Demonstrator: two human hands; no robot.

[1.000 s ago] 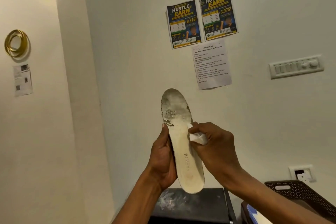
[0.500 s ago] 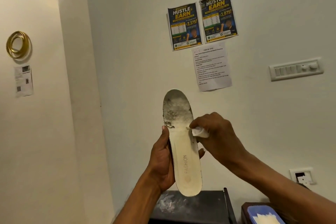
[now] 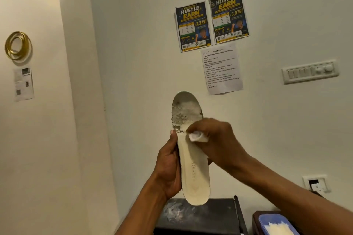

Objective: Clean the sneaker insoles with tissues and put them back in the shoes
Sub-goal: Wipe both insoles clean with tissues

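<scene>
A cream insole [image 3: 194, 168] stands upright in front of me, its toe end grey and flaking, the word FASHION printed near the heel. My left hand [image 3: 168, 168] grips its left edge from behind, thumb on the front. My right hand [image 3: 215, 139] pinches a folded white tissue [image 3: 197, 137] and presses it against the insole just below the dirty toe patch. No shoes are in view.
A dark, dusty shelf top [image 3: 200, 213] lies below the insole. A blue-rimmed pack of white tissues [image 3: 277, 225] sits at the bottom right. The white wall behind carries posters [image 3: 212, 21], a task sheet [image 3: 221, 70], a switch panel [image 3: 309, 71] and a socket [image 3: 315, 184].
My right hand has slid the tissue up the insole from the middle towards the dirty toe area. The view has tilted slightly; the brown basket at the right has left the frame.
</scene>
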